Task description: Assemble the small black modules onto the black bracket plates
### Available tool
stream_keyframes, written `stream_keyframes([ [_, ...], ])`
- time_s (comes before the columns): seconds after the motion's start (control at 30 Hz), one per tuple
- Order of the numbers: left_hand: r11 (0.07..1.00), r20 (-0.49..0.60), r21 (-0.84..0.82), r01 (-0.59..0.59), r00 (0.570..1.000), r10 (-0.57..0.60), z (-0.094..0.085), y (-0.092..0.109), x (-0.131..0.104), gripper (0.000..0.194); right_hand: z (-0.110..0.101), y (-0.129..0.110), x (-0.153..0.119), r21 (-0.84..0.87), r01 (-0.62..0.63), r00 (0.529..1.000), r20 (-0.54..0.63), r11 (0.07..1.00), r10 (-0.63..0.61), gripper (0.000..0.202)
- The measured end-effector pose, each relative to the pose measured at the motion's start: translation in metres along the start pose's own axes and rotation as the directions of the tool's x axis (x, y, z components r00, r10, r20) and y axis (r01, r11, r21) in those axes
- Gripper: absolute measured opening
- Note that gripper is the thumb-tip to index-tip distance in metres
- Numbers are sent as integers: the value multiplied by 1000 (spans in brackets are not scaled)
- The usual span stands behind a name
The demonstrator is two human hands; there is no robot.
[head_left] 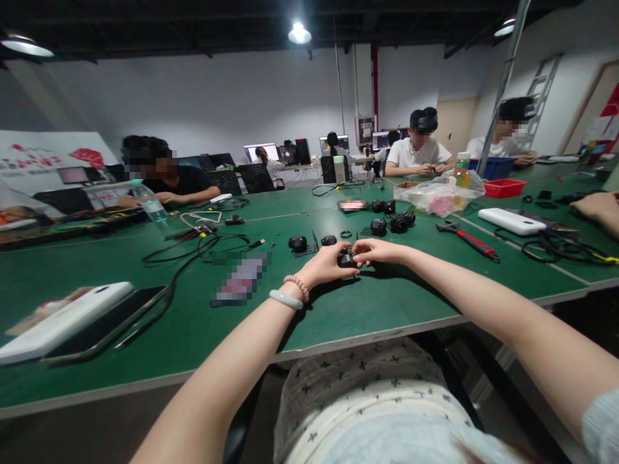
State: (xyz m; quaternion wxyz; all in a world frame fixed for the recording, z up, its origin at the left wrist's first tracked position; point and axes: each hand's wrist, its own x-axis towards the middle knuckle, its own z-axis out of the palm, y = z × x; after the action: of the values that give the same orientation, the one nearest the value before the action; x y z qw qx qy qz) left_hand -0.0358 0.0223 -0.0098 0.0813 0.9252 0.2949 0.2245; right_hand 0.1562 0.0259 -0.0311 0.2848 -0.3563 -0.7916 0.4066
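Both my hands meet over the green table (pixel 329 322), close around a small black part (pixel 346 258) whose exact kind I cannot make out. My left hand (pixel 326 265), with a beaded bracelet and a pale bangle at its wrist, grips the part from the left. From the right, the fingers of my right hand (pixel 377 252) pinch at its edge. Just beyond my hands lie black camera-like pieces (pixel 298 243), a black ring (pixel 345 233) and another small black piece (pixel 329 240). More black camera-like pieces (pixel 402 222) lie farther right.
A red-handled wrench (pixel 471 242) and a white power bank (pixel 511 221) lie to the right. Black cables (pixel 181 258), a bottle (pixel 149 203) and a white device (pixel 68 319) are at left. A plastic bag (pixel 435 196) and red tray (pixel 504 187) stand beyond. Co-workers sit around the table.
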Motion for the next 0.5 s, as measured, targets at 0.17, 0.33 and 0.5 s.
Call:
stream_keyframes([
  [0.17, 1000, -8, 21, -11, 1000, 11, 1, -2, 0, 60, 3, 0, 0, 46, -59, 998, -9, 997, 60, 29],
  [0.33, 1000, 9, 18, 0, 1000, -1, 1, -2, 0, 60, 5, 1, 2, 22, -111, 992, -49, 994, 112, 41],
  [0.5, 1000, 13, 6, 6, 1000, -6, 0, -1, 1, 60, 3, 4, 4, 28, -126, 990, -54, 992, 128, 45],
])
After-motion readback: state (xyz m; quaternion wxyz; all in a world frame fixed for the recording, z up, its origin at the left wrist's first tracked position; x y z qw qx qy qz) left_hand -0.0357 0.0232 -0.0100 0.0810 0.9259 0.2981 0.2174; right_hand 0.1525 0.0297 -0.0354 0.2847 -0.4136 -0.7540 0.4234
